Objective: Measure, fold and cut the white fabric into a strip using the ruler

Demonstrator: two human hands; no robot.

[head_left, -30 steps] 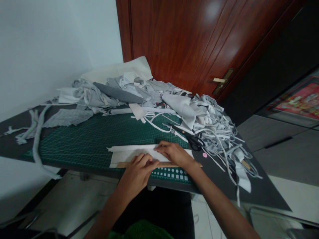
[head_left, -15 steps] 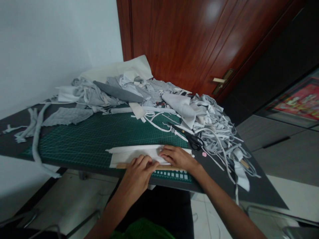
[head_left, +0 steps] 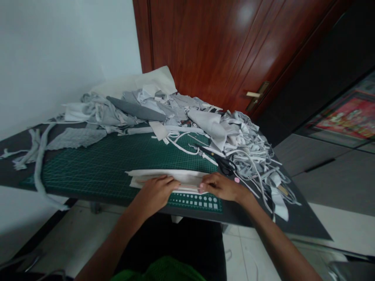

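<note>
A long strip of white fabric point(head_left: 164, 175) lies near the front edge of the green cutting mat point(head_left: 111, 164), folded over a wooden ruler whose edge barely shows beneath it. My left hand point(head_left: 156, 189) grips the near edge of the strip at its middle, fingers curled over the fold. My right hand point(head_left: 221, 186) pinches the strip's right end, fingers closed on it. Black scissors point(head_left: 222, 164) lie just beyond my right hand.
A big heap of grey and white fabric scraps point(head_left: 175, 113) covers the back and right of the dark table point(head_left: 293, 222). Loose strips point(head_left: 38, 164) hang over the left edge. A small pink object point(head_left: 236, 180) lies by the scissors. A wooden door point(head_left: 222, 50) stands behind.
Both hands have slid toward the near edge and folded the strip over the ruler, which is now mostly hidden. My right hand moved right to the strip's end.
</note>
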